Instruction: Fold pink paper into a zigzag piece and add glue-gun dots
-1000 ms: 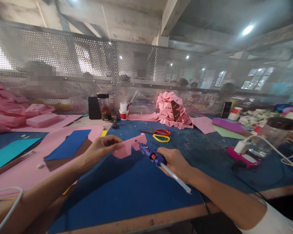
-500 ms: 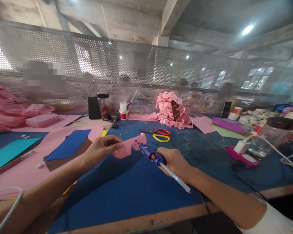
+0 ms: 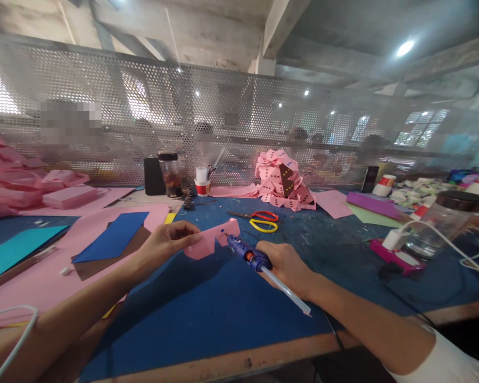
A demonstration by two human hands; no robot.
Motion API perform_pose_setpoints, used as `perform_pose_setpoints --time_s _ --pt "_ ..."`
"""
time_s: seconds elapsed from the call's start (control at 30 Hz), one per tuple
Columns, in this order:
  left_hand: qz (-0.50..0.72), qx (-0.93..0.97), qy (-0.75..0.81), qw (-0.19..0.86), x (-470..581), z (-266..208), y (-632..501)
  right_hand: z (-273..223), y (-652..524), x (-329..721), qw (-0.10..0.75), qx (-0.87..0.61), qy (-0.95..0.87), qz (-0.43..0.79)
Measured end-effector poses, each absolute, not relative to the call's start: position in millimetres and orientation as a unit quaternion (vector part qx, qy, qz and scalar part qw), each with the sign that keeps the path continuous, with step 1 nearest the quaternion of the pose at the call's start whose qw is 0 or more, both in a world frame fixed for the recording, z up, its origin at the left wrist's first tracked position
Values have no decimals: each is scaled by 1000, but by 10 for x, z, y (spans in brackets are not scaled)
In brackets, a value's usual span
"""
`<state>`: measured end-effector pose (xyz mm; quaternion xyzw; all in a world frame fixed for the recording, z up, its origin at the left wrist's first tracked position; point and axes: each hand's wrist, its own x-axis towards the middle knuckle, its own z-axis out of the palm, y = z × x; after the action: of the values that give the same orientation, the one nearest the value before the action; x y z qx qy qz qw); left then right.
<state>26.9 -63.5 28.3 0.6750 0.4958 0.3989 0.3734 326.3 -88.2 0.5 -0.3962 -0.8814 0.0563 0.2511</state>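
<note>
Between the thumb and fingers of my left hand is the left end of a pink paper strip, which has a notch in its lower edge and a small dark blue square near its right end. My right hand is wrapped round a blue hot glue gun. Its nozzle is at the blue square; whether it touches is too small to tell. A clear glue stick juts from the gun's back end. Just beyond lie scissors with one red and one yellow handle loop.
Pink pieces with dots are heaped at the back, before a perforated metal screen. Coloured sheets lie on the left. A magenta power strip, a white cable and a lidded jar stand right.
</note>
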Motion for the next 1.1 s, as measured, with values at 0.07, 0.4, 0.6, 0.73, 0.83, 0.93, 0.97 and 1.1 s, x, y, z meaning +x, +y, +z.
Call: perform_pose_setpoints --time_s 0.07,0.4,0.6,0.73,0.83,0.93,0.97,1.1 --pt "396 674 497 377 275 288 -635 5 -878 3262 252 -396 -881 56" --pt "392 670 501 382 277 294 -641 -25 -849 3271 262 -390 -882 50" --pt "395 670 503 377 274 285 -626 -31 -863 3275 294 -394 -869 58" --pt "391 672 506 372 265 274 -613 -22 -877 3274 306 -397 -863 69" --pt "394 672 502 376 258 265 -607 -14 -884 3272 307 -397 -861 79" --pt "393 675 499 375 253 257 -603 -10 -888 3269 301 -395 -864 86" --pt "393 676 499 373 250 255 -603 -10 -887 3268 298 -395 -865 86" --pt "391 680 497 371 240 255 -608 -17 -882 3266 291 -401 -865 79"
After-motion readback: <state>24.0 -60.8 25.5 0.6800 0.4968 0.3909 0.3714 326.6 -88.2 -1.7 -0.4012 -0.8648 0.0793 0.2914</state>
